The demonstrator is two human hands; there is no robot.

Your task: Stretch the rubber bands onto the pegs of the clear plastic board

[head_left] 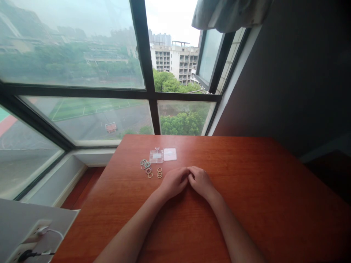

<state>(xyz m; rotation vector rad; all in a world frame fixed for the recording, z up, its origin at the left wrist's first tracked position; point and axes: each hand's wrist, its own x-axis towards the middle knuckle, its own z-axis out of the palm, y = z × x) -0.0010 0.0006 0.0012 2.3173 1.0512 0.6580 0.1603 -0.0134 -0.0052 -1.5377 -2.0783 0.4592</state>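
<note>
My left hand (174, 181) and my right hand (200, 179) meet above the wooden table (252, 190), fingertips touching. The fingers of both are curled closed, and whatever may be between them is hidden. Left of my left hand lie a few pale yellowish rings (159, 174), thin and round like hair ties. Farther left is a loose cluster of several more rings (147, 165) in grey-green, pinkish and pale tones. Just behind them sits a small clear plastic box (156, 160), its lid (170, 154) folded open to the right.
Dark-framed windows (152, 95) stand behind the table's far edge, with a grey wall (276, 80) at the right. A curtain (230, 16) hangs at the top. Wall sockets with a white plug (42, 231) and a black plug (26, 255) are at lower left.
</note>
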